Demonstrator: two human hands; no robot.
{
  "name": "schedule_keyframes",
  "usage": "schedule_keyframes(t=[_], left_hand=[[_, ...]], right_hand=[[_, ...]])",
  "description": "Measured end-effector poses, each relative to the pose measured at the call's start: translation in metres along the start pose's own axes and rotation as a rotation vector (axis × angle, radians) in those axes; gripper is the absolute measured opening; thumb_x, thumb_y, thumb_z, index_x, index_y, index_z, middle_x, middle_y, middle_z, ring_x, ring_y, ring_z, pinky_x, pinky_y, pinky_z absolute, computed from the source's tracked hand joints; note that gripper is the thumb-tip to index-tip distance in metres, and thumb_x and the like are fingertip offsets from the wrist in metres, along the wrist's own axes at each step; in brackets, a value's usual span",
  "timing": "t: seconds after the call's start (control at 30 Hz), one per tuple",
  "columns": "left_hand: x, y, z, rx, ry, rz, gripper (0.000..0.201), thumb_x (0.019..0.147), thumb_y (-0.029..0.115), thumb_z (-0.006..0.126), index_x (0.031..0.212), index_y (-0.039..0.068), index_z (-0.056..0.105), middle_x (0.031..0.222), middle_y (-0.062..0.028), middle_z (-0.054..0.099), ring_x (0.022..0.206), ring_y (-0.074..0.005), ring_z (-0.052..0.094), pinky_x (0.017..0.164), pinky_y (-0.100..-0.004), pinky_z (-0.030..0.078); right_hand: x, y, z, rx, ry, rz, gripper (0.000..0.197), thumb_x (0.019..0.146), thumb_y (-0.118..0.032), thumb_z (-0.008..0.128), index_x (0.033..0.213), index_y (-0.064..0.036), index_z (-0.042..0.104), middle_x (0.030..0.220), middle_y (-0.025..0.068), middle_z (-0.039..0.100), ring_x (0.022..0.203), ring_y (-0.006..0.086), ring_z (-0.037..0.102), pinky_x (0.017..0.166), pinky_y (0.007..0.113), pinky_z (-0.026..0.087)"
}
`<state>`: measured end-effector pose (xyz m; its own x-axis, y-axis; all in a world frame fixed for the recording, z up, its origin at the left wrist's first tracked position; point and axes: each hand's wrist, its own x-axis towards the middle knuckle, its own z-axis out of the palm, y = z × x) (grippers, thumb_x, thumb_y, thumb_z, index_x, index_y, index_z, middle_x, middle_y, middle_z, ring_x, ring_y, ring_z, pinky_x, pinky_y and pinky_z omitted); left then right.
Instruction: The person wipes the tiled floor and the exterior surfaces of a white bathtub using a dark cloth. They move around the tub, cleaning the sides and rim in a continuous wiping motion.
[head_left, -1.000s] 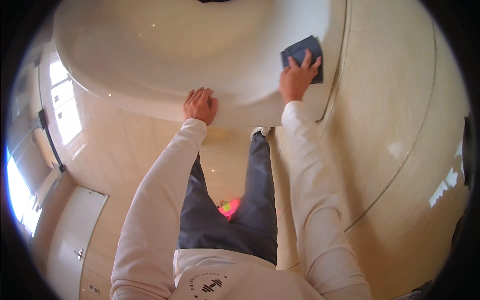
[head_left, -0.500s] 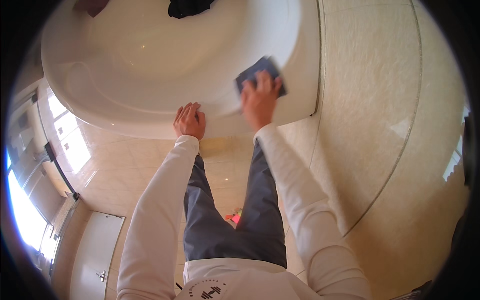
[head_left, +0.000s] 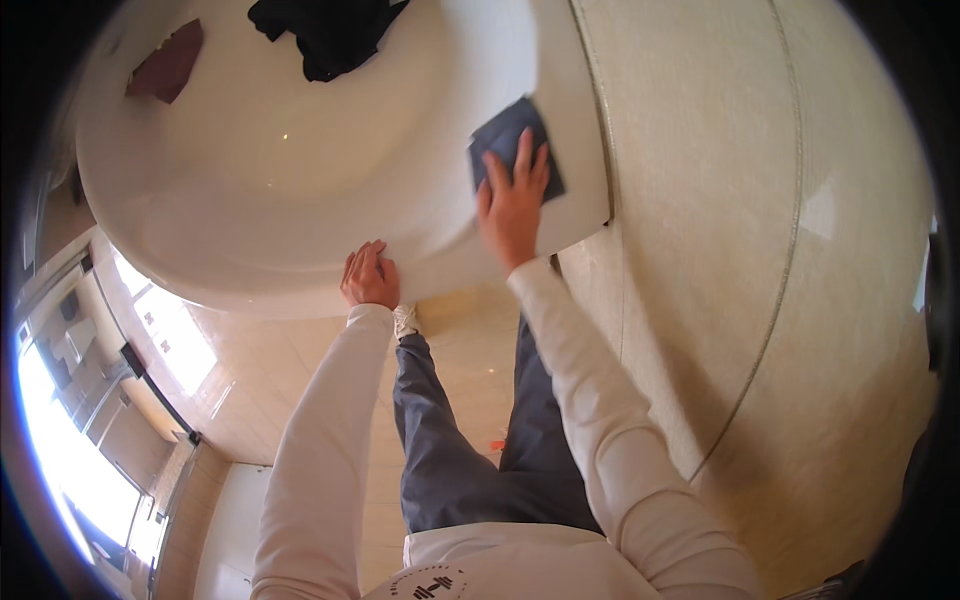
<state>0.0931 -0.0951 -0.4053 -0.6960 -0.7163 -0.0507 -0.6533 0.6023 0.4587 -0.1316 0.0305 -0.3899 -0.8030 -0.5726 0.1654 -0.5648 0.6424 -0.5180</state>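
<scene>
A dark blue-grey folded cloth (head_left: 497, 137) lies against the right part of the white bathtub's (head_left: 290, 190) inner slope and rim. On it presses my right hand (head_left: 514, 205), fingers stretched and spread over the cloth, holding it to the surface. My left hand (head_left: 370, 277) rests at the tub's near rim, left of the cloth. Its fingers are bent over the edge and close together, with a small dark gap beside the thumb. A black cloth (head_left: 340, 38) lies crumpled inside the tub at the far side. Farther left is a maroon cloth (head_left: 170, 65).
Beige tiled floor (head_left: 700, 200) stretches right of the tub, with a curved dark seam. My legs (head_left: 440, 440) stand close to the tub's near side. A white door (head_left: 232, 520) is at lower left, below a bright window (head_left: 85, 465). A small orange thing (head_left: 497, 445) shows between my legs.
The view has shifted, bringing more of the black and maroon cloths into sight. My right fingers have straightened over the cloth. My left hand remains at the rim.
</scene>
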Motion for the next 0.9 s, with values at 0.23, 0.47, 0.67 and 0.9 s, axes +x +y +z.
schedule_keyframes(t=[0.23, 0.47, 0.67, 0.9], left_hand=[[0.003, 0.012, 0.0, 0.008, -0.014, 0.065, 0.02, 0.083, 0.007, 0.056, 0.099, 0.007, 0.068, 0.103, -0.0117, 0.071, 0.099, -0.0316, 0.067, 0.098, -0.0461, 0.049], [0.002, 0.008, 0.0, 0.001, -0.039, 0.03, 0.022, 0.083, 0.007, 0.055, 0.101, 0.006, 0.068, 0.103, -0.0104, 0.071, 0.102, -0.0305, 0.066, 0.097, -0.0444, 0.049], [0.003, 0.008, 0.004, 0.014, -0.03, 0.061, 0.023, 0.083, 0.007, 0.055, 0.102, 0.008, 0.068, 0.104, -0.01, 0.071, 0.1, -0.0316, 0.066, 0.096, -0.0439, 0.05], [0.001, 0.009, 0.006, 0.006, -0.023, 0.03, 0.02, 0.084, 0.007, 0.055, 0.1, 0.007, 0.067, 0.105, -0.0117, 0.071, 0.103, -0.0315, 0.066, 0.098, -0.048, 0.049]], right_hand=[[-0.092, -0.048, -0.029, 0.096, -0.272, 0.169, 0.054, 0.09, -0.021, 0.06, 0.143, -0.0219, 0.05, 0.157, 0.0288, 0.018, 0.14, 0.0555, 0.02, 0.113, 0.062, 0.023], [0.014, -0.011, -0.028, 0.04, -0.052, 0.258, 0.043, 0.08, -0.03, 0.07, 0.117, -0.0103, 0.057, 0.123, 0.0265, 0.038, 0.131, 0.0499, 0.027, 0.108, 0.071, 0.018], [0.06, 0.031, 0.001, -0.059, 0.145, 0.031, 0.043, 0.084, -0.017, 0.067, 0.125, -0.0062, 0.058, 0.129, 0.0282, 0.039, 0.136, 0.0524, 0.026, 0.112, 0.065, 0.021], [0.029, 0.041, -0.004, -0.044, -0.003, -0.139, 0.041, 0.088, -0.026, 0.061, 0.125, -0.0087, 0.063, 0.152, 0.0186, 0.037, 0.139, 0.0473, 0.032, 0.113, 0.063, 0.021]])
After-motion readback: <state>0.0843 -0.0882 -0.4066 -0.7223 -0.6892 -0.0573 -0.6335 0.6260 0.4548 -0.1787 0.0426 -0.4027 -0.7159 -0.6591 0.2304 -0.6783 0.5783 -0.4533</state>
